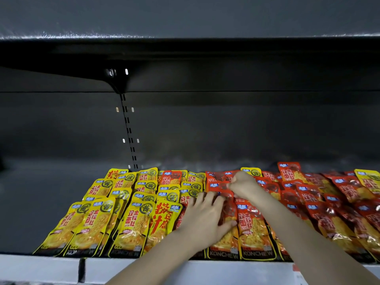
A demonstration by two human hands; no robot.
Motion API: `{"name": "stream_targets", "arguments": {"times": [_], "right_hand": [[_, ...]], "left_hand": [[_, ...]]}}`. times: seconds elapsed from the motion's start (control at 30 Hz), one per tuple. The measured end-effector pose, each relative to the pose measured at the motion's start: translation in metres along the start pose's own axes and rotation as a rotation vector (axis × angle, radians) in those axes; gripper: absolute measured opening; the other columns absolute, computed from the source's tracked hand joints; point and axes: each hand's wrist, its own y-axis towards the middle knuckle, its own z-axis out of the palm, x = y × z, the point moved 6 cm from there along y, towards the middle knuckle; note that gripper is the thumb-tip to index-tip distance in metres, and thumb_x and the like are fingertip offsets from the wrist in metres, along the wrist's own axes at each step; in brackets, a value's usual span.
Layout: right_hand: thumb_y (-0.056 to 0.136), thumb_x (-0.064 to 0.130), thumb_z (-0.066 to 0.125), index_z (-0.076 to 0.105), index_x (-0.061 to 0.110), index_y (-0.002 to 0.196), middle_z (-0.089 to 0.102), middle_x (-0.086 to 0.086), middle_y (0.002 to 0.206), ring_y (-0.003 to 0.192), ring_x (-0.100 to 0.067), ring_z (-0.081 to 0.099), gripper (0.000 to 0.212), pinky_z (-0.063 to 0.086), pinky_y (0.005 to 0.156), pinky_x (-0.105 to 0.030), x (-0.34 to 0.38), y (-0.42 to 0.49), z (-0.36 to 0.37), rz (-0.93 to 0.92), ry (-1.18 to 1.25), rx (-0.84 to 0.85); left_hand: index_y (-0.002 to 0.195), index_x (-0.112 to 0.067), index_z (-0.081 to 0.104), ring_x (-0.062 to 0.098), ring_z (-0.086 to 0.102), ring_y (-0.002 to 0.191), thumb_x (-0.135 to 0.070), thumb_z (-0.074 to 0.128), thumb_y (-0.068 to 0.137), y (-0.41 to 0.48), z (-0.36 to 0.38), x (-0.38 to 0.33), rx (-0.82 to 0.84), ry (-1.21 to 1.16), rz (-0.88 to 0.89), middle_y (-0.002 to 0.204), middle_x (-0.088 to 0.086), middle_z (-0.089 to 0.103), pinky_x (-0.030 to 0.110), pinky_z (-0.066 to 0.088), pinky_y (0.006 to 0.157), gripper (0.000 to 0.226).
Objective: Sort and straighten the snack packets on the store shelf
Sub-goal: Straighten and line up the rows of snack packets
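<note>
1. The left hand lies flat with its fingers spread and nearly straight. It presses on the red packets at the border between the two colours and grips nothing. The right hand reaches further back with its fingers curled and pinches the top edge of a rear red packet.
2. The dark shelf carries all the packets; its left part is bare. An upper shelf overhangs it.
3. The red packets fill the right half of the shelf in loose, overlapping rows, many of them tilted. Both forearms cross over the front ones.
4. The yellow packets lie left of centre, overlapping like shingles, front row lowest, with "KONCHEW" on their bottom edges.
5. A white front rail runs along the shelf's near edge, below the packets.
6. A slotted upright climbs the back wall behind the yellow group.
7. Strays: one red-faced packet sits among the yellow ones near the back. A yellow packet pokes up just behind the right hand, and another yellow one lies at the far right among the red.
</note>
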Motion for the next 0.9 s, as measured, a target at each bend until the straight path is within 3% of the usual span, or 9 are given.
{"name": "stream_targets", "arguments": {"times": [0.17,0.3,0.5,0.63,0.77,0.83,0.9], "right_hand": [[0.087,0.007,0.052,0.055,0.007,0.063,0.056,-0.005,0.055,0.055,-0.017,0.058,0.025,0.039,0.048,-0.019,0.002,0.001,0.002,-0.014,-0.001,0.008],[0.091,0.016,0.052,0.047,0.010,0.057,0.052,-0.005,0.056,0.056,-0.019,0.053,0.034,0.035,0.049,-0.022,0.002,0.003,0.002,-0.045,-0.017,-0.001],[0.097,0.028,0.047,0.044,0.012,0.060,0.052,-0.005,0.062,0.060,-0.018,0.050,0.040,0.033,0.052,-0.025,0.006,0.005,-0.001,-0.081,-0.067,-0.040],[0.095,0.014,0.046,0.037,0.014,0.054,0.039,-0.002,0.053,0.047,-0.013,0.040,0.042,0.027,0.043,-0.023,0.007,0.006,0.001,-0.082,-0.039,-0.061],[0.093,0.009,0.044,0.036,0.012,0.054,0.038,-0.002,0.054,0.048,-0.014,0.038,0.040,0.028,0.042,-0.023,0.007,0.003,-0.002,-0.101,-0.047,-0.085],[0.093,0.009,0.044,0.040,0.011,0.057,0.044,-0.002,0.060,0.054,-0.017,0.044,0.037,0.031,0.044,-0.025,0.008,-0.001,-0.003,-0.116,-0.062,-0.101],[0.093,0.010,0.046,0.056,0.007,0.076,0.059,-0.008,0.083,0.074,-0.023,0.056,0.021,0.043,0.059,-0.028,0.013,-0.006,-0.006,-0.185,-0.116,-0.176]], "left_hand": [[0.139,-0.025,0.032,0.020,0.030,0.129,-0.069,0.018,0.078,-0.003,-0.002,0.005,0.008,-0.071,-0.016,0.140,-0.002,0.035,0.040,0.027,0.108,0.077],[0.132,-0.022,0.040,0.022,0.038,0.125,-0.064,0.011,0.082,0.012,-0.009,0.016,-0.046,-0.150,-0.152,0.133,0.000,0.045,0.039,0.032,0.103,0.072],[0.125,-0.013,0.047,0.030,0.047,0.119,-0.033,0.035,0.099,0.041,-0.006,0.037,0.013,-0.216,-0.361,0.119,0.010,0.061,0.041,0.035,0.099,0.035],[0.123,-0.014,0.049,0.030,0.047,0.119,-0.017,0.041,0.094,0.044,-0.003,0.034,0.001,-0.226,-0.364,0.118,0.010,0.062,0.040,0.033,0.101,0.030],[0.125,-0.015,0.048,0.030,0.047,0.118,-0.013,0.042,0.092,0.043,-0.003,0.035,-0.043,-0.220,-0.355,0.117,0.008,0.063,0.039,0.035,0.101,0.034],[0.125,-0.015,0.048,0.029,0.046,0.118,-0.010,0.041,0.091,0.043,-0.004,0.037,-0.066,-0.231,-0.348,0.117,0.008,0.063,0.038,0.037,0.099,0.035],[0.125,-0.015,0.048,0.026,0.042,0.121,-0.013,0.041,0.092,0.045,-0.006,0.038,-0.100,-0.212,-0.332,0.123,0.005,0.059,0.037,0.036,0.100,0.033]]}}
